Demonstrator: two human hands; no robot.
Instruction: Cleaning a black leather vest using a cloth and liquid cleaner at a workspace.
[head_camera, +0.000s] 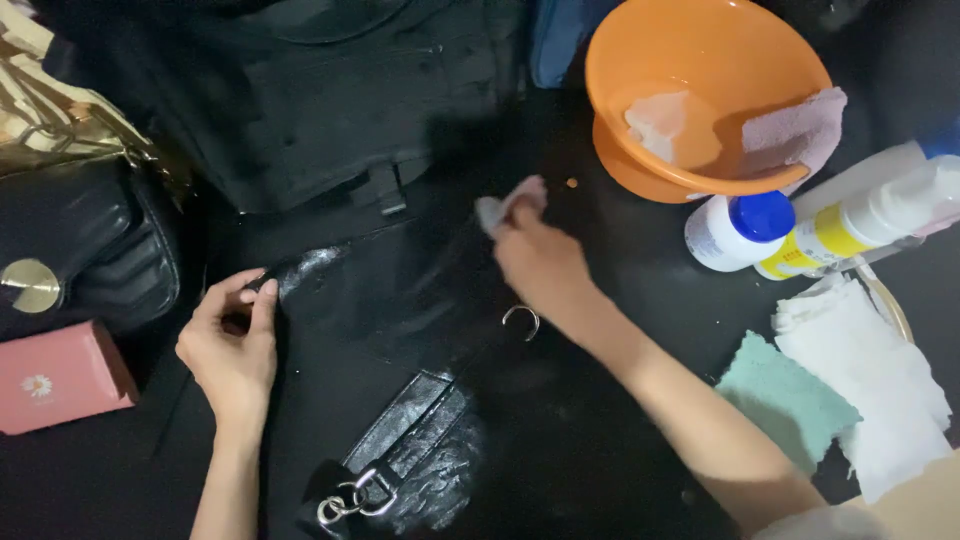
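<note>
Dark black tabletop (640, 260) — dim light, glossy patches, no walls visible

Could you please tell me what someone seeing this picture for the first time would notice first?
Probably the bright orange bowl at top right, with a pinkish cloth draped over its rim. Next, mid-frame, the right hand presses a small cloth onto a glossy black bag, while the left hand pinches the bag's left edge. A pink box lies at far left.

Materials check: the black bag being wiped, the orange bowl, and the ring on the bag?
Black bag: leather or faux leather, glossy; wet sheen and creases, can't tell which. Orange bowl: plastic, smooth, even colour. Ring: metal, silvery shine.
</note>
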